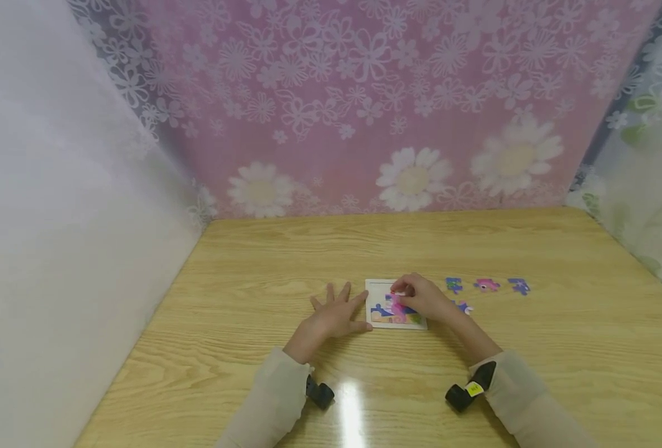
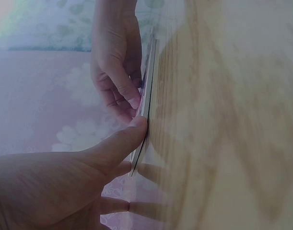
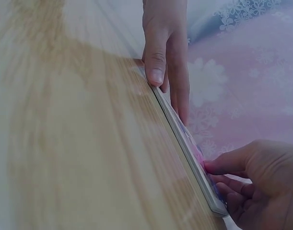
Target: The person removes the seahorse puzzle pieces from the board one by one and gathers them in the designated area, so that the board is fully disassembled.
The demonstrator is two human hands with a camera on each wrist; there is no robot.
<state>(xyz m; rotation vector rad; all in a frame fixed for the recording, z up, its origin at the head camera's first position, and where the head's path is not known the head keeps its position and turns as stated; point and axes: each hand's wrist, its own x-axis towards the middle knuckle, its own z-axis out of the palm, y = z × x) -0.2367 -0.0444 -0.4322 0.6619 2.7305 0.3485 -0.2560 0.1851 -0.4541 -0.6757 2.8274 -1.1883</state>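
A white-framed jigsaw puzzle tray [image 1: 396, 325] lies flat on the table, its lower part filled with pink, blue and sandy pieces. My left hand [image 1: 335, 317] has its fingers spread beside the tray, with the thumb [image 2: 129, 136] and index finger touching its left edge. Over the tray's upper right, my right hand [image 1: 428, 300] pinches a pink jigsaw piece [image 1: 396, 300] between curled thumb and fingers. In the right wrist view that thumb [image 3: 223, 163] touches pink. My fingers hide much of the piece and part of the tray.
Right of the tray lie a green-and-blue piece [image 1: 453, 285], a pink piece with an eye [image 1: 486, 284] and a blue-purple piece [image 1: 519, 286]. Another piece [image 1: 465, 307] is partly behind my right wrist. A floral curtain [image 1: 331, 124] hangs at the back of the wooden table [image 1: 241, 274].
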